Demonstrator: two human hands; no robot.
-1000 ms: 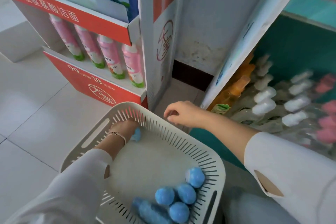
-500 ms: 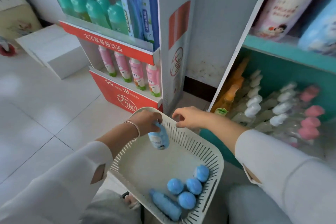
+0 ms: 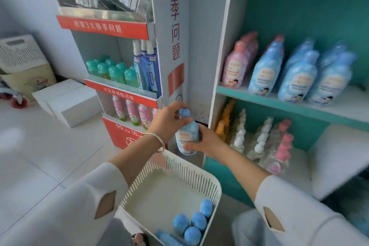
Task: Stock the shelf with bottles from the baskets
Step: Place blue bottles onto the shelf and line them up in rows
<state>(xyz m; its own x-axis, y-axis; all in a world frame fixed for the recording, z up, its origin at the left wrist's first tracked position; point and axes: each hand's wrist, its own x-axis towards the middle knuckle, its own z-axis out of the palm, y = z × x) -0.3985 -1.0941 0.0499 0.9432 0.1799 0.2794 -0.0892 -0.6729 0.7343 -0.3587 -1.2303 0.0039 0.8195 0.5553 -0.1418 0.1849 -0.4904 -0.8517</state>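
A light blue bottle (image 3: 187,136) with a blue cap is held upright above the far rim of a white slotted basket (image 3: 216,191). My left hand (image 3: 165,121) grips its cap and neck from the left. My right hand (image 3: 205,142) wraps its lower body from the right. Several more blue-capped bottles (image 3: 191,223) lie in the basket's near right corner. On the teal shelf (image 3: 279,104) at the right stand matching blue bottles (image 3: 299,78) beside pink ones (image 3: 235,68).
Below that shelf, a lower teal compartment holds orange, white and pink pump bottles (image 3: 261,142). A red-and-white display rack (image 3: 127,96) with green, blue and pink tubes stands left of centre. White boxes (image 3: 65,102) and another slotted basket (image 3: 20,52) sit on the tiled floor at left.
My left hand lifted a blue bottle out of the basket and raised it. My right hand left the basket rim and took hold of the bottle's body. The view tilted upward.
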